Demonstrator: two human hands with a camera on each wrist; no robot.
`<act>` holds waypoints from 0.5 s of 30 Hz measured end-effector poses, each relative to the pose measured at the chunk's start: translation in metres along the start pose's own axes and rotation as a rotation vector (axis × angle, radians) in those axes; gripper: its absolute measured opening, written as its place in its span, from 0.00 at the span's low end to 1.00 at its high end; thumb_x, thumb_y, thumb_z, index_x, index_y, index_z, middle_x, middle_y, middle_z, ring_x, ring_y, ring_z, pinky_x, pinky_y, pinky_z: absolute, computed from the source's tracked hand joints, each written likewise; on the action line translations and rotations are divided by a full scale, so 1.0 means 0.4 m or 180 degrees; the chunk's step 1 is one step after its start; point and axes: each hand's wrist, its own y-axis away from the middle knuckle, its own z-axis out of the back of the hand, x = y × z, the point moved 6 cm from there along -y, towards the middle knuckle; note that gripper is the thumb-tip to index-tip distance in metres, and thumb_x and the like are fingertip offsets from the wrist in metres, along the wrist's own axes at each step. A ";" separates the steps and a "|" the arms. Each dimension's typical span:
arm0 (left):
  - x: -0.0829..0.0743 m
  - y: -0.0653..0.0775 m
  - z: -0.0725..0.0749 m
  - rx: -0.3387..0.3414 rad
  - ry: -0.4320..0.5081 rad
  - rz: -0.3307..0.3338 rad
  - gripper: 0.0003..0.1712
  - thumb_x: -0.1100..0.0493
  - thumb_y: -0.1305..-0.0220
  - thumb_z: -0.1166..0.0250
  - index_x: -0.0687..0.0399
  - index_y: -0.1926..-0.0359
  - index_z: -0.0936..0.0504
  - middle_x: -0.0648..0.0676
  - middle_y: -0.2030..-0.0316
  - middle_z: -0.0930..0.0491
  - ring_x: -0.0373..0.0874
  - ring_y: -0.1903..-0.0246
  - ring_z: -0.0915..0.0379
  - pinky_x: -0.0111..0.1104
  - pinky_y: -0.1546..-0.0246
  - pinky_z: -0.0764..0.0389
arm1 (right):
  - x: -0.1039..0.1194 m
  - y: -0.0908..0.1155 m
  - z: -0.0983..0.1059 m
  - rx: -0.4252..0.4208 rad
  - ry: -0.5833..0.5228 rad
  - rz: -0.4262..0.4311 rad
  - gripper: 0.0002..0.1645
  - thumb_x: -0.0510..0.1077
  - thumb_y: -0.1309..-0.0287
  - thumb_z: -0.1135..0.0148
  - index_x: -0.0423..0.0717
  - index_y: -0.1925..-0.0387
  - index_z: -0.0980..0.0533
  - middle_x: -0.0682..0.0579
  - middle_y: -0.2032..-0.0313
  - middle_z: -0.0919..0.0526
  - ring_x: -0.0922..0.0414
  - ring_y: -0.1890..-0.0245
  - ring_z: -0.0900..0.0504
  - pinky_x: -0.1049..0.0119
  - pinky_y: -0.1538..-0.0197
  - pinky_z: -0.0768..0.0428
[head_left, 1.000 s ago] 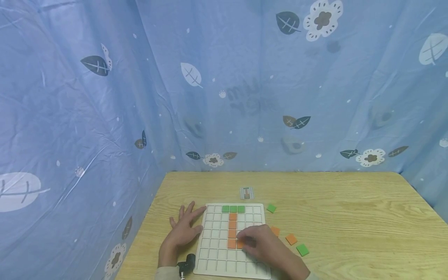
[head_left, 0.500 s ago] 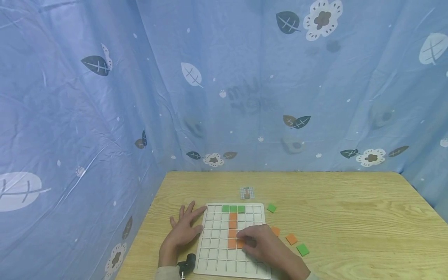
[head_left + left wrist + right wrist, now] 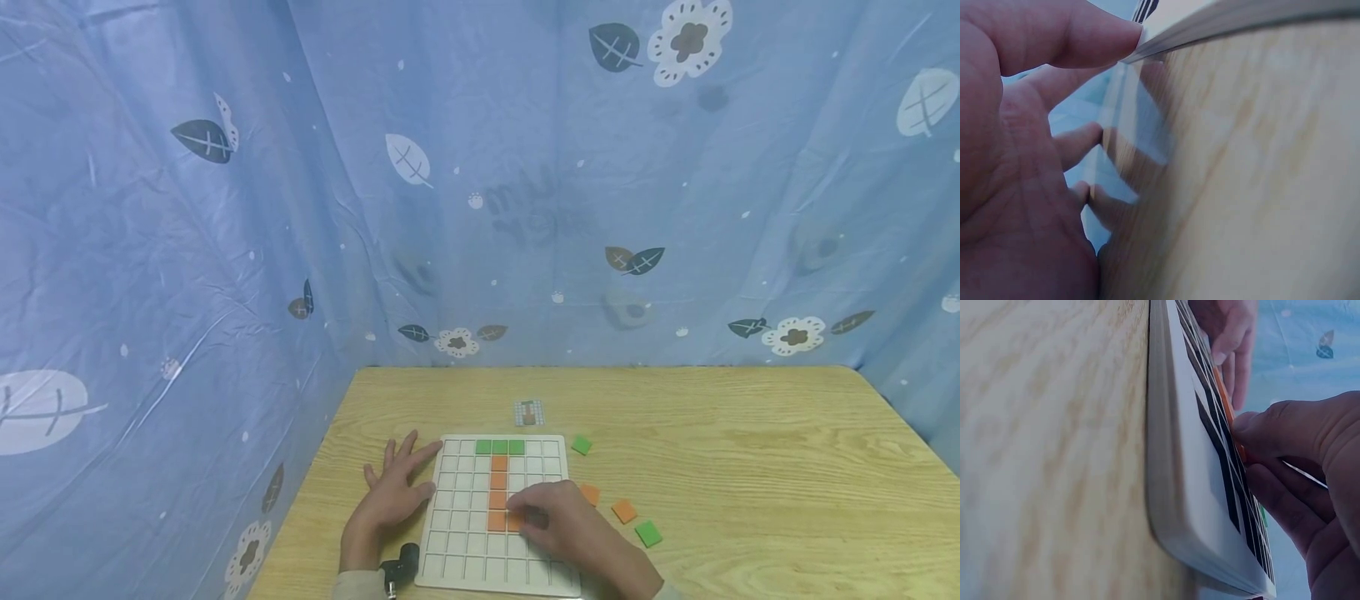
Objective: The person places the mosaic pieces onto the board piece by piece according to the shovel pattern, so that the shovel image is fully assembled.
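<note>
A white grid board (image 3: pixel 454 546) lies on the table, with a row of green tiles (image 3: pixel 500 447) at its far edge and a column of orange tiles (image 3: pixel 498 481) below their middle. Beside the column's near end, my right hand (image 3: pixel 570 527) pinches an orange tile (image 3: pixel 514 522) that lies in the grid. In the right wrist view, thumb and fingers meet at that tile's edge (image 3: pixel 1241 453). My left hand (image 3: pixel 392 497) rests on the table with fingers spread. Its thumb (image 3: pixel 1104 37) and forefinger touch the board's left side. The right hand hides some cells.
Right of the board lie loose orange tiles (image 3: pixel 624 512) and green tiles (image 3: pixel 648 534), one orange partly behind the hand. A small printed pattern card (image 3: pixel 528 413) sits beyond the board. A black object (image 3: pixel 401 567) is near the left wrist. Blue curtain (image 3: pixel 555 167) closes the back and left.
</note>
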 end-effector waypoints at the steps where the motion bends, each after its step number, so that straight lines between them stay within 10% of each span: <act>1: 0.001 -0.001 0.001 0.0000 0.0000 0.0001 0.40 0.62 0.37 0.31 0.41 0.23 0.22 0.67 0.13 0.51 0.77 0.14 0.75 0.80 0.29 0.88 | -0.001 -0.001 -0.001 0.0000 -0.0003 0.0008 0.16 0.34 0.41 0.22 0.51 0.52 0.09 0.61 0.54 0.05 0.67 0.51 0.10 0.63 0.46 0.09; 15: 0.016 0.000 -0.003 0.0023 0.0009 0.0028 0.40 0.62 0.36 0.31 0.40 0.23 0.22 0.66 0.12 0.51 0.76 0.14 0.76 0.79 0.29 0.90 | -0.007 0.021 0.092 -0.0413 -0.0516 0.0097 0.14 0.34 0.38 0.23 0.47 0.51 0.09 0.53 0.56 0.04 0.57 0.57 0.06 0.61 0.51 0.07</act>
